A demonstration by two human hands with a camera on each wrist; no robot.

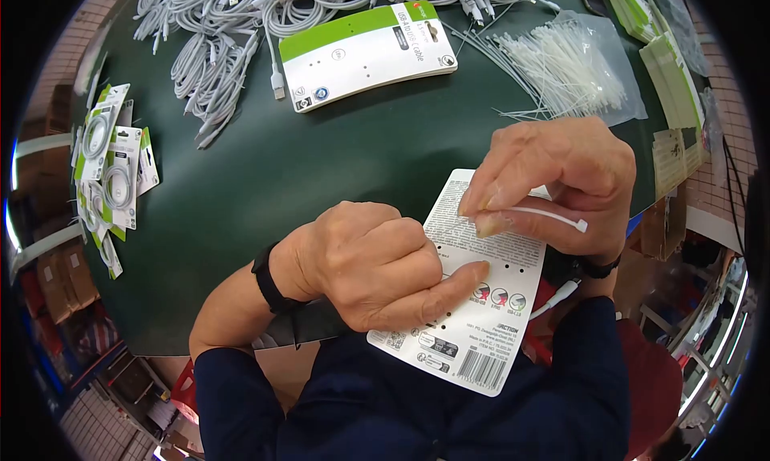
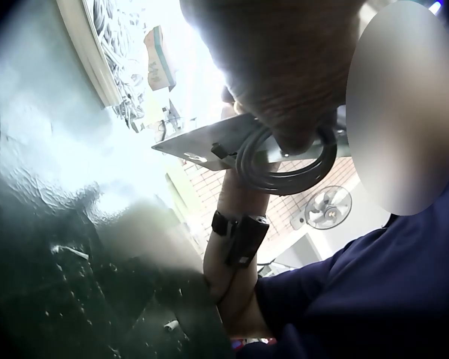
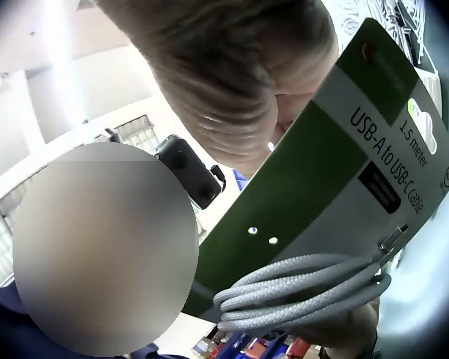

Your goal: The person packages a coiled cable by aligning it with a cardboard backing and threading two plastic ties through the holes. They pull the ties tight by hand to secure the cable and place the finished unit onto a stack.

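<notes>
My left hand [image 1: 381, 264] grips a white packaging card [image 1: 501, 260] by its left side, thumb lying across the printed back. In the head view that back faces up, with small text, icons and a barcode. On the card's other face, green and grey, a coiled grey USB cable [image 3: 307, 292] lies against it, seen also as a coil [image 2: 273, 183] in the left wrist view. Between thumb and fingers, my right hand [image 1: 565, 172] pinches a white cable tie [image 1: 549, 214] over the card's upper part. The tie's head points right.
Bundles of grey cables [image 1: 212, 72] lie along the far side of the green table [image 1: 241, 188]. Nearby are a stack of cards [image 1: 361, 60] and a plastic bag of cable ties [image 1: 573, 68]. Cards with coiled cables [image 1: 116, 176] pile up left; more cards [image 1: 674, 80] stand right.
</notes>
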